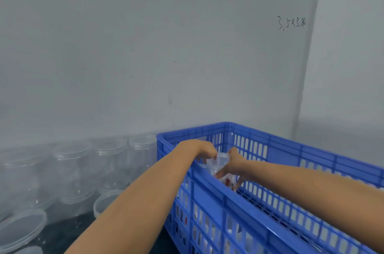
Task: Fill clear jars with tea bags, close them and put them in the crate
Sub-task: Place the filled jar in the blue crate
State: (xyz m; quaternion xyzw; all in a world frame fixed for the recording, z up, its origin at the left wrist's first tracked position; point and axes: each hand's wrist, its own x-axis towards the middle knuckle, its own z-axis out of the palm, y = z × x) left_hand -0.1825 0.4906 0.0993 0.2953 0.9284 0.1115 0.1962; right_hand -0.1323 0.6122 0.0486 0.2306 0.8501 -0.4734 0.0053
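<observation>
Both hands met over the far left corner of the blue crate (270, 210), and between them sat one clear jar (220, 162), held just inside the rim and above the crate floor. The left hand (202, 148) came over the near-left wall with its fingers curled down onto the jar's left and upper side; the right hand (234, 167) reached across the open crate and gripped the jar's right side, its fingers pointing down along the body. Neither hand was spread; both were closed on the same jar. The jar lay directly between the palms, so neither hand was plainly nearer, though the right seemed to carry more of the lower body. Its long axis looked tilted, the pale lidded end up and toward the left hand, the base down toward the crate floor, where bits of red, probably tea-bag tags, showed through the plastic. Motion blur kept the exact lean uncertain. The coming move likely turned on bringing that axis upright and lowering it straight down into the corner. Left of the crate, empty open jars (110, 162) stood in a row on the dark tabletop (68, 231), with a loose lid (21, 226) nearby.
</observation>
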